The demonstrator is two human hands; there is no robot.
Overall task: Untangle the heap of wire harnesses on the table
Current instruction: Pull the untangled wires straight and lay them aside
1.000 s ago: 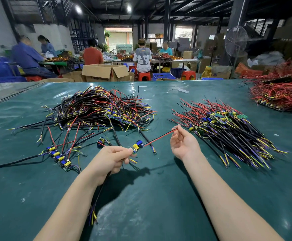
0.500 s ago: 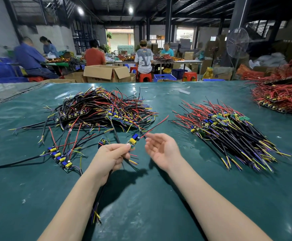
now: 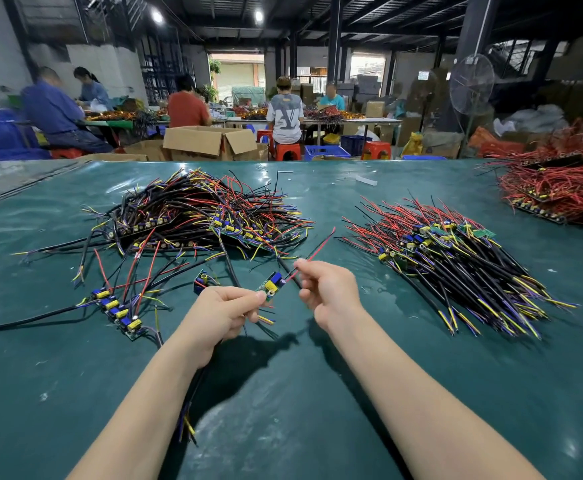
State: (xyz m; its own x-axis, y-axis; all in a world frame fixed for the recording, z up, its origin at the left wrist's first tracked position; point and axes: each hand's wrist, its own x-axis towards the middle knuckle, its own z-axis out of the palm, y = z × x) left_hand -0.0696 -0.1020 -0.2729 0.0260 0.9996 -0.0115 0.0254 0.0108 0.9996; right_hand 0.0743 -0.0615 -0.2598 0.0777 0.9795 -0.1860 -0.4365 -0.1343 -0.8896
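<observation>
Left hand (image 3: 220, 313) gripping harness (image 3: 271, 288), fingers (image 3: 245, 301) curling round it, above worktop (image 3: 318, 427), just before heap (image 3: 196, 216). Right hand (image 3: 328, 289) pinching red wire (image 3: 318, 244). Judging best: holding harness steady, drawing wire out straight, not yanking, then laying on sorted pile (image 3: 456, 258).

Left grip (image 3: 220, 317): fingers curled, thumb and forefinger pinching.
Right grip (image 3: 328, 292): fingers curled, fingertips pinching.
Forearms: bare, stretched forward.

Wire-assembly workshop on an open factory floor.
Green-covered counter (image 3: 318, 393) with wire harness heaps (image 3: 193, 216) toward its far edge; seated workers (image 3: 285, 116) at tables behind, red plastic stools (image 3: 288, 152), open cardboard boxes (image 3: 210, 142), blue crates (image 3: 326, 152), pedestal fan (image 3: 471, 84), steel roof beams (image 3: 369, 15), bare lamps (image 3: 157, 16).
</observation>
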